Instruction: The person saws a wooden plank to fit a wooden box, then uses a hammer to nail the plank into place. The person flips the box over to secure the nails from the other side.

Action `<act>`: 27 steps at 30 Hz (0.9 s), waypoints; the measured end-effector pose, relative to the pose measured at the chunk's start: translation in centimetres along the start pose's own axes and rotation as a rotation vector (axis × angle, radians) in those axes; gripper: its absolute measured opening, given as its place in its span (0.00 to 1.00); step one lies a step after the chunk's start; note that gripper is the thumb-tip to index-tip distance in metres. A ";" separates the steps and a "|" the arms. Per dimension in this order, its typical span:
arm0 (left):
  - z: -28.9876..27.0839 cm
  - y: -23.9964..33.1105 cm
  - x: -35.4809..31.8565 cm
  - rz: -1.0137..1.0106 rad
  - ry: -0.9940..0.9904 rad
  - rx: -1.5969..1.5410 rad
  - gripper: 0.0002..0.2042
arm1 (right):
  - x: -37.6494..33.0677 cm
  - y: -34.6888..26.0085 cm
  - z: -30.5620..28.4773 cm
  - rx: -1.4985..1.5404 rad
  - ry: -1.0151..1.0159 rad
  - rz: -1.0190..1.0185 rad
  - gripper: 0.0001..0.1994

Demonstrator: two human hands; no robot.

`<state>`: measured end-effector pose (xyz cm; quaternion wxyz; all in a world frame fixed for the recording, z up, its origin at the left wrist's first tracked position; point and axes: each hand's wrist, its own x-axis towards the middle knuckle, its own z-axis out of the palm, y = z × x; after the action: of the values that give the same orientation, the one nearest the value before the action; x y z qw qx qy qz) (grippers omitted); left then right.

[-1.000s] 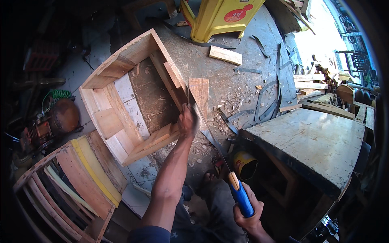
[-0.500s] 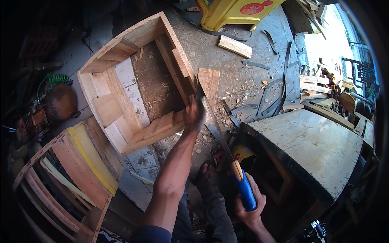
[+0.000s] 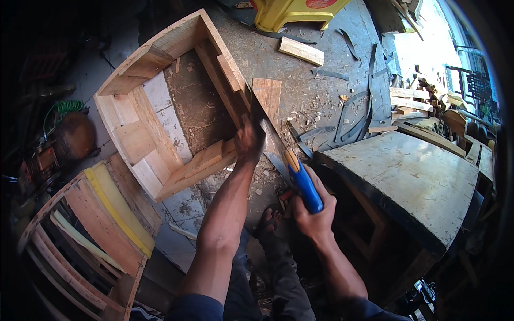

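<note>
Seen from above, a person's right hand (image 3: 315, 210) is wrapped around the handle of a blue-handled saw (image 3: 304, 184), seemingly keeping its forearm roughly behind the stroke. The saw points up-left, along the right side of an open wooden frame (image 3: 138, 142). The left hand (image 3: 250, 138) lies at that side, probably steadying it; blur hides whether its fingers grip.

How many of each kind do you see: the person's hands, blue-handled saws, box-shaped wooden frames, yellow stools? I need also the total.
Left hand, right hand: 2
Blue-handled saw: 1
Box-shaped wooden frame: 1
Yellow stool: 1
Total: 5
</note>
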<state>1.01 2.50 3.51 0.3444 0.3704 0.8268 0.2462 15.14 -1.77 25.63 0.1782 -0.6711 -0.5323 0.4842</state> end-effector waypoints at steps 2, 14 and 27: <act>1.2 -0.8 1.4 0.265 0.085 0.004 0.12 | 6.2 -0.3 3.6 -0.042 0.039 -0.104 0.29; 0.9 -0.8 2.2 0.143 0.123 -0.073 0.13 | 2.7 -0.2 1.0 0.087 -0.049 0.160 0.30; 1.1 -2.1 1.5 0.099 0.039 -0.028 0.14 | 0.3 0.9 0.5 0.025 -0.040 0.094 0.30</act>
<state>0.20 2.59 0.85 0.3206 0.4013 0.8105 0.2815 15.21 -2.01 24.59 0.1532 -0.6834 -0.4974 0.5120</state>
